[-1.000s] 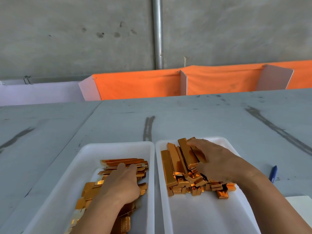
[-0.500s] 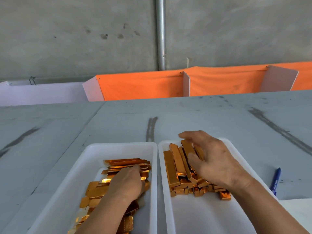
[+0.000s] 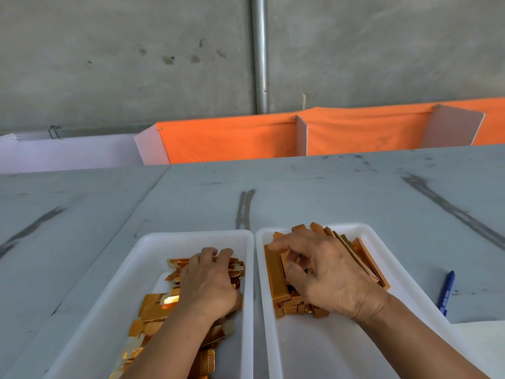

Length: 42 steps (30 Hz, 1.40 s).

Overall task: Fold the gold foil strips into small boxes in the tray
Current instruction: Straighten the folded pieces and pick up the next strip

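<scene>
- If the left hand (image 3: 210, 283) lifts too many flat gold strips (image 3: 153, 310) at once, some could slip over the low wall of the left tray (image 3: 128, 269) and land on the worktop (image 3: 82, 214).
- Its grip is bent down over the pile. The fingertips are tucked in, so I cannot tell if it has a strip.
- Strips under that hand and arm are hidden, and the near end of the tray is cut off at the bottom.
- Folded boxes (image 3: 276, 277) sit at the far end of the right tray (image 3: 328, 346). They look thin and soft to me, so a hard push from the right hand (image 3: 328, 274) could squash one or tip over the leaning row.
- That grip is curled in among the boxes with one finger sticking out. I cannot tell if it holds a box.
- A blue pen (image 3: 445, 292) lies near that tray, and its near tip is hidden behind something white.
</scene>
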### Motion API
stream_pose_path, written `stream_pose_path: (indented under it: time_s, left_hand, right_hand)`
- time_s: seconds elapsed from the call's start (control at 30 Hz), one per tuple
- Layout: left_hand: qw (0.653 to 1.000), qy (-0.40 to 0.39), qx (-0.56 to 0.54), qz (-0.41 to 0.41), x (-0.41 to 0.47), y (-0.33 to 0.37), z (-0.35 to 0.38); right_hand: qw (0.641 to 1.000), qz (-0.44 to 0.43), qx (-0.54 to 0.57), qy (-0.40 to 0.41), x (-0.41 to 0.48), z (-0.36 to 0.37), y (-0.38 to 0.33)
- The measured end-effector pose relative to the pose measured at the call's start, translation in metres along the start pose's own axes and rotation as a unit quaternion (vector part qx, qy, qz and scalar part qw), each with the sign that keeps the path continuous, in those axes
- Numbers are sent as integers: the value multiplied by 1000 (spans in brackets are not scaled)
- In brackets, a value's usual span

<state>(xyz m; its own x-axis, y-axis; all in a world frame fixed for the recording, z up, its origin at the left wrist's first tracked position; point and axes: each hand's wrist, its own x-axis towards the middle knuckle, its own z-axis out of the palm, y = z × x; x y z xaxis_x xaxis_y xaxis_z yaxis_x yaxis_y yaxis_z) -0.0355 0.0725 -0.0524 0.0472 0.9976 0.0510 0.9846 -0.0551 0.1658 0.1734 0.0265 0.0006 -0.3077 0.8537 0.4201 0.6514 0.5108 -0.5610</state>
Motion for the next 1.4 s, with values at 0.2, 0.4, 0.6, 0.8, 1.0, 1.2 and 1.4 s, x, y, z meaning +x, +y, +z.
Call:
stream_pose_path:
  time_s: [0.2, 0.4, 0.6, 0.8, 1.0, 1.2, 1.4]
  left_hand:
    - [998, -46, 16, -27, -1, -2, 4]
    - [998, 46, -31, -9, 0, -6, -5]
    - [979, 183, -84, 34, -2, 0, -21]
    - [940, 280, -192, 43, -10, 12, -40]
    - [908, 285, -280, 128, -18, 17, -45]
    - [896, 200, -350, 187, -23, 27, -42]
    - [894, 168, -369, 193, -27, 31, -40]
  right_hand:
    - [1000, -5, 7, 1, 0, 1, 0]
    - [1000, -2, 12, 6, 0, 1, 1]
    - [1000, -7, 14, 8, 1, 1, 1]
    - [1000, -5, 13, 5, 1, 5, 3]
    - [999, 24, 19, 20, 3, 8, 3]
    - [995, 50, 90, 15, 4, 13, -3]
    - [973, 114, 194, 47, 7, 15, 0]
